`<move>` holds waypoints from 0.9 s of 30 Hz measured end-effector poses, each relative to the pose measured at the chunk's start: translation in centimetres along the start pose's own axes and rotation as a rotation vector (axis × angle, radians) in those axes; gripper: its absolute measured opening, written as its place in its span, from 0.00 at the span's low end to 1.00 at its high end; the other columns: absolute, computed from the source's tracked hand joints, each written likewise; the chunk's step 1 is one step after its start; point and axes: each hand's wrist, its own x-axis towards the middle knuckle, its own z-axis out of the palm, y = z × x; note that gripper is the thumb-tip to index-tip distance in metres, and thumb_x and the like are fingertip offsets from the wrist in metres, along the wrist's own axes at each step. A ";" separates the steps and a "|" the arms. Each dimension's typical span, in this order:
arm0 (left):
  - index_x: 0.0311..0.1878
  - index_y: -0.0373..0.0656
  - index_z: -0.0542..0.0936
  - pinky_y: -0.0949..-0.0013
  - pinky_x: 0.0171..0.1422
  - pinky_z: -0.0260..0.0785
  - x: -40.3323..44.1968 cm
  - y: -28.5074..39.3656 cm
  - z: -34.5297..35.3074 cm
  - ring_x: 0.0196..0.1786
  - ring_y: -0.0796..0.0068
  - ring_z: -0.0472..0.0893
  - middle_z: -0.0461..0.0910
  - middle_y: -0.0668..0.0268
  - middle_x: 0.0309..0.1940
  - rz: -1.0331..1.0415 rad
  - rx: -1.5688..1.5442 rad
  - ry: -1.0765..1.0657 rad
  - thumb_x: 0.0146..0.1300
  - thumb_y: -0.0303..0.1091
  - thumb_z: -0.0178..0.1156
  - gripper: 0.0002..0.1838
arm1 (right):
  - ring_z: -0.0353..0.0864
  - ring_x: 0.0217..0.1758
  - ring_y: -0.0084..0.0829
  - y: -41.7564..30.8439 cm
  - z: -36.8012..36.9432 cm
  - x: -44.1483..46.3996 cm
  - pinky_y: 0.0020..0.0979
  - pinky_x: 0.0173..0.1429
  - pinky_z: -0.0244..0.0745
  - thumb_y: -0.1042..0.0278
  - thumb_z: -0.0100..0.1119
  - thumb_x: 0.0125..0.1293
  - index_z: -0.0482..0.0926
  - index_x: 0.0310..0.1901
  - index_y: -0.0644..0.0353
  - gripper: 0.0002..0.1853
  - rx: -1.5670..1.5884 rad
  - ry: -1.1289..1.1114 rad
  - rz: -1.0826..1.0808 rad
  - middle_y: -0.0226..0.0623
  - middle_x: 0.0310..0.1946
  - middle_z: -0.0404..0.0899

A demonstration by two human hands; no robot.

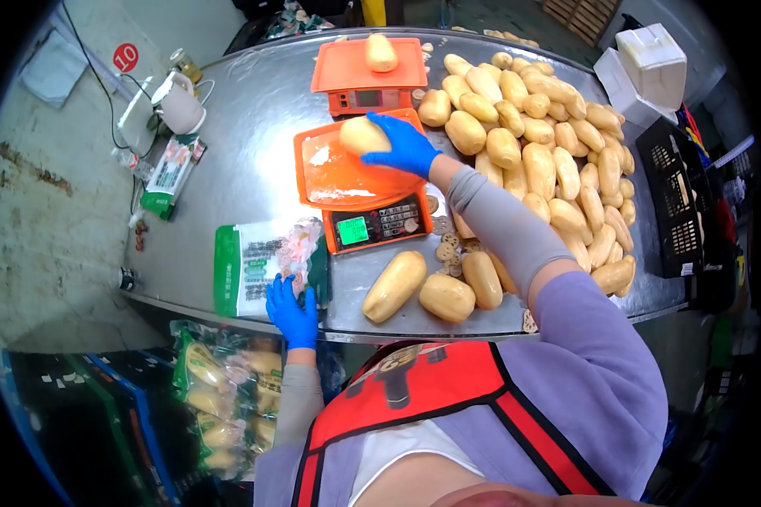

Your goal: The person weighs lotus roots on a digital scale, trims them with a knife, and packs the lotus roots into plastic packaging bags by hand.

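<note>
- Nearest the camera, a red apron is bearing a dark print, too unclear to read.
- On the left wall, a round red sign is showing a white "10".
- Beside the white kettle, a green-and-white packet is lying on the counter, its characters looking too small to make out.
- Below the counter, packed bags are showing pale roots through clear film.
- Near the counter's front edge, a printed bag is lying flat, carrying a green band, blurred characters and pink flowers; the gloved left hand is touching it, fingers and thumb standing apart, but whether this grip is pinching film I cannot tell.
- The front scale is glowing green on its display, the digits staying unclear.
- Over its orange pan, the gloved right hand is clasping a pale root, its grip wrapping one end.
- The rear scale is carrying another root.
- Rightward, a root pile is spreading.
- At far right, a black crate is standing.
</note>
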 end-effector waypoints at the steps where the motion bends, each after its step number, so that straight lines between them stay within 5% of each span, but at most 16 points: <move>1: 0.55 0.43 0.72 0.50 0.66 0.52 -0.4 -0.5 0.6 0.63 0.46 0.63 0.68 0.54 0.59 0.009 0.004 -0.003 0.55 0.44 0.61 0.26 | 0.64 0.64 0.46 -0.2 -0.7 0.5 0.38 0.67 0.59 0.44 0.65 0.51 0.59 0.65 0.57 0.44 0.004 0.007 0.006 0.49 0.61 0.64; 5: 0.54 0.42 0.72 0.51 0.64 0.53 -1.1 -1.2 1.8 0.63 0.50 0.64 0.68 0.55 0.59 0.040 0.100 -0.060 0.56 0.44 0.60 0.25 | 0.70 0.60 0.45 -3.4 -5.7 2.1 0.37 0.61 0.65 0.48 0.60 0.57 0.60 0.65 0.59 0.38 0.081 0.240 -0.058 0.48 0.58 0.69; 7: 0.54 0.42 0.72 0.52 0.63 0.54 -1.1 -1.0 1.7 0.62 0.51 0.64 0.69 0.55 0.58 0.047 0.100 -0.036 0.56 0.44 0.60 0.24 | 0.75 0.53 0.42 -5.5 -8.1 1.1 0.35 0.56 0.70 0.50 0.59 0.59 0.62 0.63 0.60 0.35 0.204 0.137 0.067 0.47 0.53 0.73; 9: 0.53 0.42 0.73 0.52 0.63 0.53 -1.0 -0.7 1.5 0.62 0.53 0.65 0.70 0.55 0.57 0.018 0.066 -0.037 0.56 0.45 0.60 0.24 | 0.78 0.46 0.31 -3.9 -6.1 -1.1 0.31 0.51 0.72 0.50 0.58 0.60 0.69 0.58 0.60 0.29 0.432 0.154 -0.061 0.44 0.43 0.77; 10: 0.53 0.42 0.73 0.52 0.63 0.53 -1.1 -0.8 1.6 0.61 0.53 0.65 0.70 0.54 0.55 0.027 0.071 -0.010 0.56 0.44 0.60 0.24 | 0.77 0.46 0.29 -4.2 -6.1 -3.3 0.30 0.51 0.72 0.50 0.58 0.60 0.71 0.56 0.59 0.27 0.290 0.028 -0.003 0.43 0.43 0.78; 13: 0.53 0.42 0.73 0.52 0.63 0.53 -1.1 -0.2 1.1 0.61 0.53 0.66 0.70 0.53 0.55 -0.002 0.050 0.005 0.56 0.44 0.60 0.24 | 0.78 0.49 0.31 -4.2 -3.9 -10.9 0.32 0.55 0.71 0.52 0.60 0.60 0.73 0.56 0.56 0.25 0.477 -0.324 0.127 0.41 0.45 0.79; 16: 0.52 0.42 0.73 0.52 0.64 0.53 -1.3 -0.6 1.4 0.60 0.52 0.66 0.70 0.51 0.55 0.015 0.039 0.053 0.55 0.43 0.61 0.24 | 0.77 0.52 0.36 -2.4 -1.1 -17.8 0.33 0.57 0.70 0.52 0.59 0.60 0.72 0.58 0.58 0.27 0.286 -0.397 0.048 0.43 0.49 0.78; 19: 0.52 0.40 0.73 0.52 0.64 0.54 -1.3 -0.8 1.7 0.60 0.51 0.66 0.70 0.50 0.55 0.017 0.029 0.078 0.54 0.43 0.61 0.24 | 0.77 0.52 0.43 -3.1 0.2 -23.1 0.36 0.55 0.71 0.52 0.58 0.59 0.72 0.57 0.55 0.26 0.286 -0.233 0.236 0.46 0.48 0.77; 27: 0.52 0.37 0.72 0.53 0.62 0.57 -1.2 -1.1 1.7 0.58 0.49 0.67 0.70 0.49 0.55 -0.002 0.025 0.071 0.53 0.42 0.62 0.26 | 0.78 0.45 0.47 -3.2 1.1 -24.4 0.41 0.49 0.73 0.53 0.55 0.60 0.72 0.56 0.48 0.23 0.043 -0.188 0.162 0.47 0.45 0.77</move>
